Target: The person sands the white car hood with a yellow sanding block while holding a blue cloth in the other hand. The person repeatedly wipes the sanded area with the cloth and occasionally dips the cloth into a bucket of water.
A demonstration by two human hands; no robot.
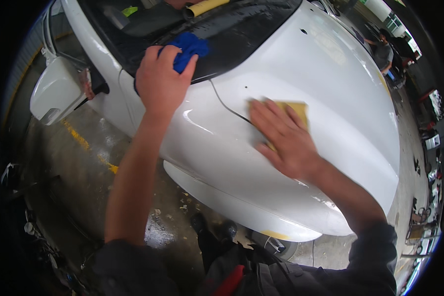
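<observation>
A white car body panel (345, 108) curves in front of me, its surface showing wet-looking highlights. Bunched in the fingers of my left hand (162, 81) is a blue cloth (190, 51), held at the lower corner of the dark windshield (232, 34). My right hand (283, 138) lies with its fingers stretched over a square yellow sheet of sandpaper (301, 111), pressing it on the white panel near a dark panel seam (232, 111). Motion blurs those fingers slightly, and they cover part of the sheet.
A white side mirror (56, 91) juts out on the left. A yellow tube (207, 7) is at the windshield's top. Yellow line marks (76, 134) run along the wet floor, and another person (383, 53) is at the far right. The white bumper (241, 214) curves near my feet.
</observation>
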